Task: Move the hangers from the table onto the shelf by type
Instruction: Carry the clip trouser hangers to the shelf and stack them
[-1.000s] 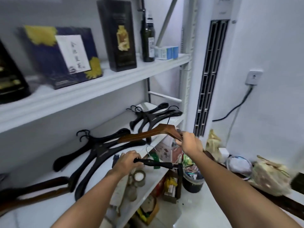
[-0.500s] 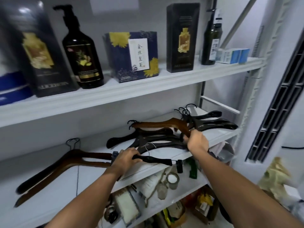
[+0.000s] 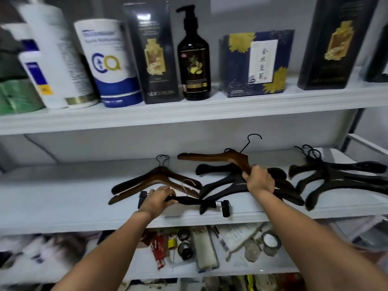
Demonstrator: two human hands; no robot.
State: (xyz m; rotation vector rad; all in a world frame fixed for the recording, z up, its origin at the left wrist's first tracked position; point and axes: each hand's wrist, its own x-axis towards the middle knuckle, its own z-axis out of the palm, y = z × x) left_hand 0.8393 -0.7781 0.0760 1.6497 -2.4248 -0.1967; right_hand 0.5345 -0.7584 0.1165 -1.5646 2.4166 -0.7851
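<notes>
Your R hand (image 3: 259,182) grips wood hanger (image 3: 210,158) at frame centre; L hand (image 3: 158,201) grips clip hanger (image 3: 189,200) below it: prob. one type per hand.

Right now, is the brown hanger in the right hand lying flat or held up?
Held up: the right hand grips the brown hanger, its hook raised above the black hangers.

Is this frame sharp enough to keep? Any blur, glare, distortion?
Head view: left edge smeared, white bottles and lower-left clutter blurred; centre crisp, left hand on clip hanger, right hand on brown hanger; shelf edge runs tilted; glare patch on black box.
</notes>
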